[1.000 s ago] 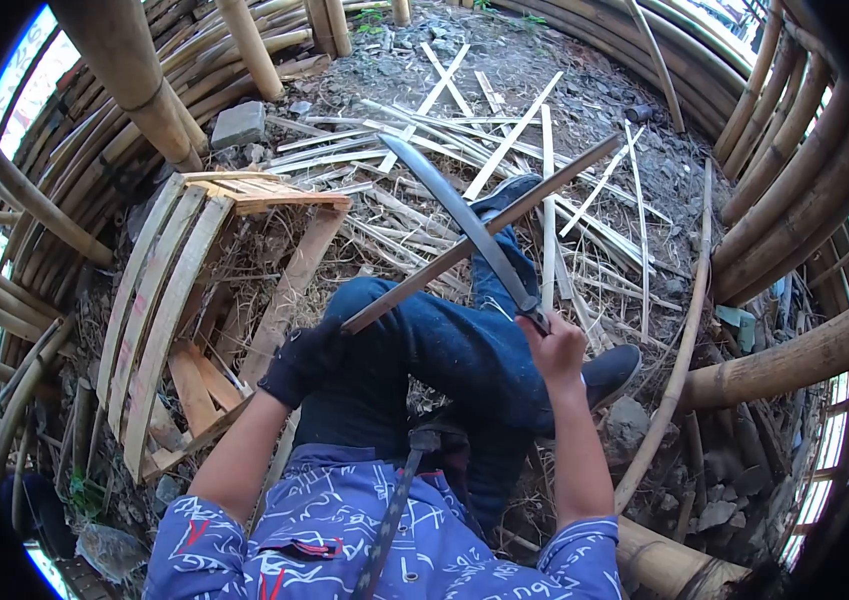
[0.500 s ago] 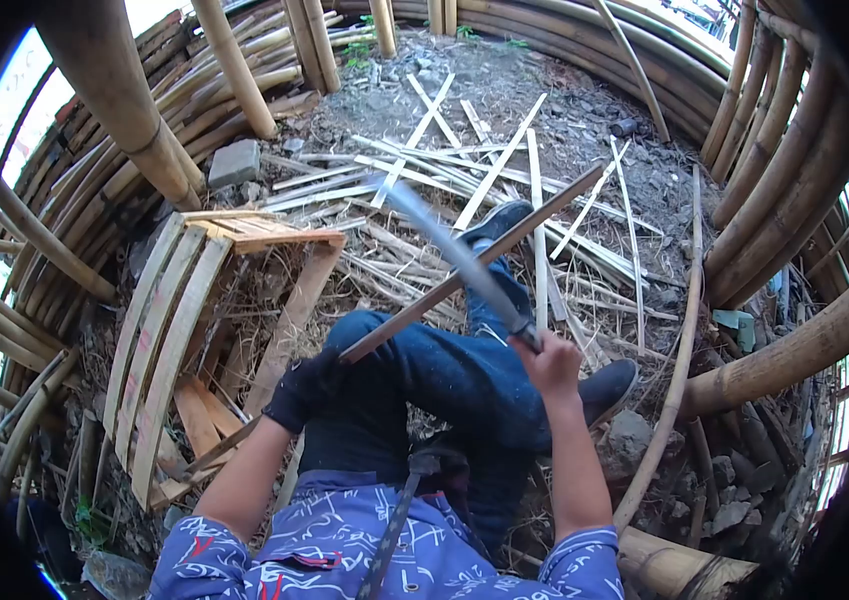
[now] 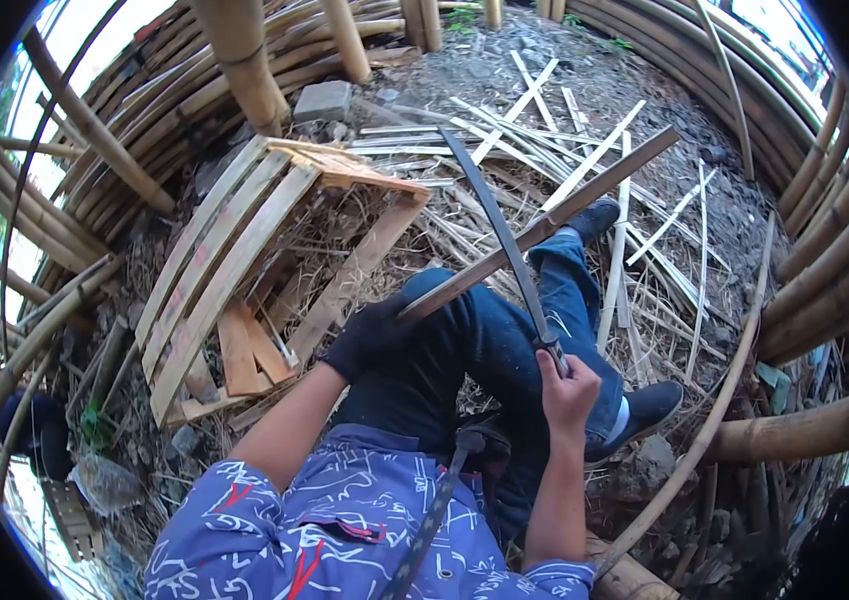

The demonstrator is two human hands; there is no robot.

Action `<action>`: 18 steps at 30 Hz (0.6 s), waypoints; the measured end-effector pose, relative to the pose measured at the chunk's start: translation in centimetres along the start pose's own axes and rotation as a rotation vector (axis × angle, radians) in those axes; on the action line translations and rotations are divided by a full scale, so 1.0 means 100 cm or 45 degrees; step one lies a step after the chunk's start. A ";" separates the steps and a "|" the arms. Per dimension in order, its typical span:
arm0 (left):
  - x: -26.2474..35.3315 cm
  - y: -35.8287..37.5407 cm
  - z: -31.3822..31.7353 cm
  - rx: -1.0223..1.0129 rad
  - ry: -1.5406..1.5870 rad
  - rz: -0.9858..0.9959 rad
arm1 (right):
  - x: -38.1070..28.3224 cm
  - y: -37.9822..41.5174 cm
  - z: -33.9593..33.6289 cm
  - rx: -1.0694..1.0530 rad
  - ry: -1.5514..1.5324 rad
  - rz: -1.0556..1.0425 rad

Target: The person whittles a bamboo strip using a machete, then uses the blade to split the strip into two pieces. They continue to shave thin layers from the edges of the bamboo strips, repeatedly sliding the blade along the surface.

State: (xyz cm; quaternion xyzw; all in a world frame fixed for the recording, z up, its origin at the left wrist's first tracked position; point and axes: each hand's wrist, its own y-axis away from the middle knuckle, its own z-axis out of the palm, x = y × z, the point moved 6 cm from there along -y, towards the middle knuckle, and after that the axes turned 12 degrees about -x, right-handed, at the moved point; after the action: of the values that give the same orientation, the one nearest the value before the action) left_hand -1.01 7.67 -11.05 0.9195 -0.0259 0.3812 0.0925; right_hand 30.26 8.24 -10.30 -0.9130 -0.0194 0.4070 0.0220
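Note:
My left hand (image 3: 369, 335), in a black glove, is closed round the lower end of a long brown wooden strip (image 3: 584, 197) that slants up to the right across my knee. Bare, my right hand (image 3: 568, 386) grips the dark handle of a long, slightly curved blade (image 3: 497, 222). The blade points up and to the left and crosses over the strip near its middle; whether they touch, I cannot tell.
A slatted wooden crate (image 3: 234, 270) lies at the left. Pale thin strips (image 3: 616, 235) are scattered on the ground ahead. Bamboo poles (image 3: 804, 425) surround the spot, with a grey block (image 3: 322, 102) at the upper left and a long thin stick (image 3: 719, 440) at the right.
The view has shifted, so the surroundings appear farther right. The blade, blurred before, is now sharp and tilts more upright across the strip. Both hands keep their holds.

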 end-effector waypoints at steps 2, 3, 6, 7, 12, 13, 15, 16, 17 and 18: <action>0.002 0.004 -0.003 -0.050 -0.076 -0.132 | -0.009 0.013 0.011 -0.005 -0.104 -0.040; 0.002 0.005 -0.006 -0.040 -0.073 -0.141 | -0.009 0.020 0.019 -0.052 -0.243 -0.004; 0.003 0.006 -0.008 -0.101 -0.041 -0.077 | -0.012 0.041 0.040 -0.179 -0.544 0.072; 0.001 0.005 -0.006 -0.119 -0.079 -0.049 | -0.013 0.048 0.047 -0.205 -0.600 0.104; -0.012 0.007 -0.010 -0.241 -0.011 0.004 | -0.030 0.081 0.082 -0.399 -0.976 0.362; -0.011 0.010 -0.012 -0.284 0.036 0.004 | -0.032 0.085 0.086 -0.434 -1.005 0.389; -0.007 0.018 -0.015 -0.326 0.087 0.000 | -0.034 0.087 0.088 -0.414 -0.889 0.316; -0.007 0.023 -0.019 -0.309 0.089 -0.095 | -0.037 0.087 0.087 -0.388 -0.780 0.242; -0.007 0.028 -0.024 -0.293 0.090 -0.188 | -0.039 0.086 0.086 -0.386 -0.748 0.243; 0.000 0.032 -0.029 -0.293 0.090 -0.188 | -0.041 0.085 0.087 -0.386 -0.748 0.243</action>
State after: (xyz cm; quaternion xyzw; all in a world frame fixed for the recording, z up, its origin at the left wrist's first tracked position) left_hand -3.39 5.02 -8.59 0.8883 0.0014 0.3999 0.2260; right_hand 21.25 -0.25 -13.55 -0.7473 0.0005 0.6452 -0.1586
